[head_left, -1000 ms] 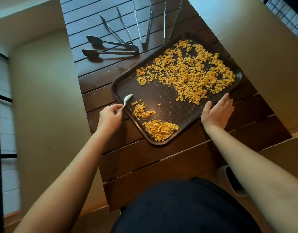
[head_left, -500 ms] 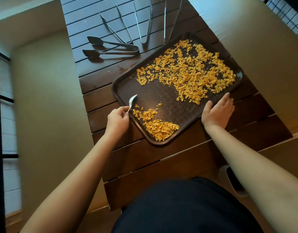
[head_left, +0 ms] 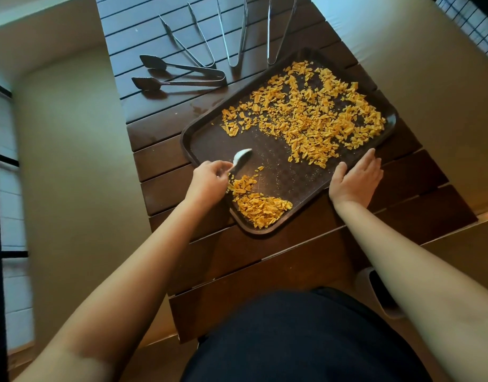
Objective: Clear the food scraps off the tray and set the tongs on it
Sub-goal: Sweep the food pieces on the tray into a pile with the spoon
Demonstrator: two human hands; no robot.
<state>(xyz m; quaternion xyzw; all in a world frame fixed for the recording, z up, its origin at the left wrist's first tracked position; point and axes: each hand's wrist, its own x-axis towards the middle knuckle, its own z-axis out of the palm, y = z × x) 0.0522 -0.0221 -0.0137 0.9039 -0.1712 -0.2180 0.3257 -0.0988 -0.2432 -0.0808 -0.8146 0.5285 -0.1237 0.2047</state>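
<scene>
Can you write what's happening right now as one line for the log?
left hand: holds spoon over tray | right hand: rests on tray edge | scraps: mostly uncleared | tongs: on table

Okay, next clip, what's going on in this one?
A person is scraping orange food scraps on a brown tray with a white spoon held in the left hand. The right hand steadies the tray's near edge. A small pile sits in the near corner; most scraps are still spread. Four tongs lie on the table beyond.
</scene>
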